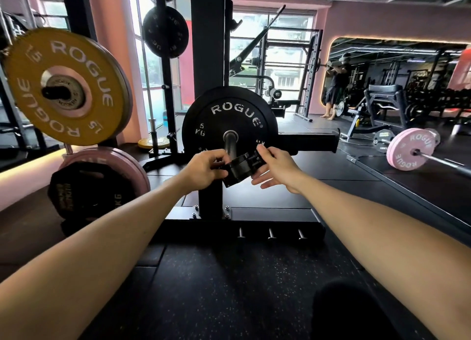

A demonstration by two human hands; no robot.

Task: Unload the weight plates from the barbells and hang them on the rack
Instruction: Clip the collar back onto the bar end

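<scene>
1. Black 5 kg plate [229, 125] sits on the barbell sleeve [230, 142], against the rack upright [207, 46].
2. Left hand [204, 170] grips the black collar [240, 167] off the sleeve's end.
3. Right hand [274, 167] pinches the collar's lever, lower fingers loose.

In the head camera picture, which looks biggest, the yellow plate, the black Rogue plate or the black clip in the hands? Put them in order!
Largest to smallest, as they look:
1. Yellow plate, though it hangs nearer the camera, so its true size against the black one is unsure.
2. Black plate
3. Clip, clearly the smallest.
</scene>
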